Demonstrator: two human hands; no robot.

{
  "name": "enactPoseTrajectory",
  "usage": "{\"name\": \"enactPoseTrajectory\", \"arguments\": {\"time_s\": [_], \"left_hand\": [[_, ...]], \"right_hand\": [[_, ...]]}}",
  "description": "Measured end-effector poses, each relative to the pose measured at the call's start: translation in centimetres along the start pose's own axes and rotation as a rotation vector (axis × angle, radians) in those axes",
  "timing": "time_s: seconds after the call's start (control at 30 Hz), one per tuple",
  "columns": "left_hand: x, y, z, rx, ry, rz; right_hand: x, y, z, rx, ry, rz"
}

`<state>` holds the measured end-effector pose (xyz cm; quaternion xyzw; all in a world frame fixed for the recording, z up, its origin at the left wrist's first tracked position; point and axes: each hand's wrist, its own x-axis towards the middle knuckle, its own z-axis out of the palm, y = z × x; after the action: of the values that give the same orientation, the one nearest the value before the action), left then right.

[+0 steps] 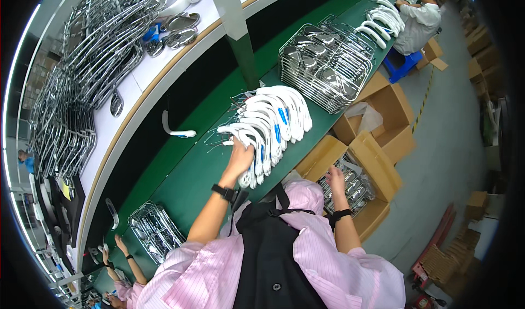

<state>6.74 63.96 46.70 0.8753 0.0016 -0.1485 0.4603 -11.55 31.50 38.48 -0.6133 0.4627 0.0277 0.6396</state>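
Note:
A bundle of white curved plastic pieces (273, 109) with blue marks and thin wires at their far-left ends lies on the green bench. My left hand (239, 159) is at the near-left end of this bundle, its fingers closed around the end of the nearest white piece (240, 139). Over the open cardboard box (380, 164) on my right is my right hand (334, 180), fingers apart and nothing visible in it. Shiny chrome parts (353, 186) with clear plastic wrap lie inside that box, below the hand.
A wire rack of chrome parts (328, 60) stands farther along the bench, a smaller rack (156, 230) at lower left. More chrome parts (112, 33) pile on the raised shelf beyond a grey post (232, 14). A second box (391, 115) stands at right; people work at both ends.

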Motion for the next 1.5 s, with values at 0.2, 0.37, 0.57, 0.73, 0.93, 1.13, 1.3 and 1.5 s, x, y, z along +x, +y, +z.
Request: {"name": "enactPoseTrajectory", "arguments": {"time_s": [0.2, 0.37, 0.57, 0.73, 0.93, 1.13, 1.3, 1.5], "left_hand": [[4.8, 2.6, 3.7, -0.194, -0.059, -0.209], [5.7, 3.4, 4.7, 0.019, -0.24, -0.139], [5.6, -0.1, -0.7, -0.352, 0.061, -0.167], [11.6, -13.0, -9.6, -0.157, 0.899, -0.414], [17.0, -20.0, -12.7, -0.687, 0.668, -0.841], [19.7, -20.0, -13.8, -0.798, 0.513, -0.849], [14.8, -16.4, -16.1, -1.349, 0.427, -0.612], [4.0, -5.3, -16.2, -0.947, 0.468, -0.264]], "right_hand": [[-2.4, -0.2, 3.8, -0.143, -0.091, -0.238], [-1.1, -0.7, 4.9, -0.214, -0.215, -0.247], [1.9, -3.4, 3.7, -0.277, -0.209, -0.252], [4.5, -4.8, 2.2, -0.336, -0.144, -0.253], [0.8, -8.5, 2.6, -0.465, -0.077, -0.273], [-0.6, -8.7, 2.4, -0.635, -0.154, -0.206], [0.9, -10.5, 4.0, -0.678, -0.246, -0.227], [3.6, -11.5, 6.4, -0.691, -0.359, -0.31]]}}
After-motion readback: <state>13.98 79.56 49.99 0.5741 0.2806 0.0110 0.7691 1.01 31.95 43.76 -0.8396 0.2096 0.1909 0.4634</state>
